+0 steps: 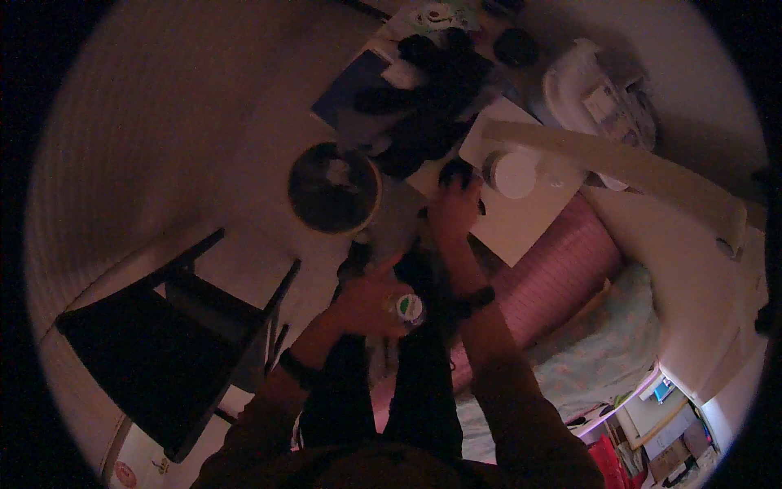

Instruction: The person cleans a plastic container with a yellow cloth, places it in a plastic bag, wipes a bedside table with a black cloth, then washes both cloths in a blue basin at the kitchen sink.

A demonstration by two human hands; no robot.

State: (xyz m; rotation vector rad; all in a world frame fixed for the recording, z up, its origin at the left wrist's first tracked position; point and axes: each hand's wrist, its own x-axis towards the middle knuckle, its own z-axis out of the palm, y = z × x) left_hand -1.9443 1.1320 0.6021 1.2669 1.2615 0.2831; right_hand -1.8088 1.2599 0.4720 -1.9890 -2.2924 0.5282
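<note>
My left hand (pixel 363 301) is wrapped around a small container with a white-and-green top (pixel 409 307), held above my lap. Farther forward, my right hand (pixel 453 211) reaches down to a dark round object (pixel 455 171). Its fingertips overlap that object, but the dim light hides whether they grip it. Just right of this hand lies a pale flat board or box (pixel 519 226). A round white-topped tub (pixel 514 175) rests on it. Both wrists wear dark bands.
A round bin (pixel 379 183) with dark contents stands ahead. A black chair (pixel 153 360) is at left. Dark bundled fabric (pixel 434 116) lies beyond the hands. At right are pink striped bedding (pixel 556 263), a long cardboard strip (pixel 641 160) and a whitish bag (pixel 574 79).
</note>
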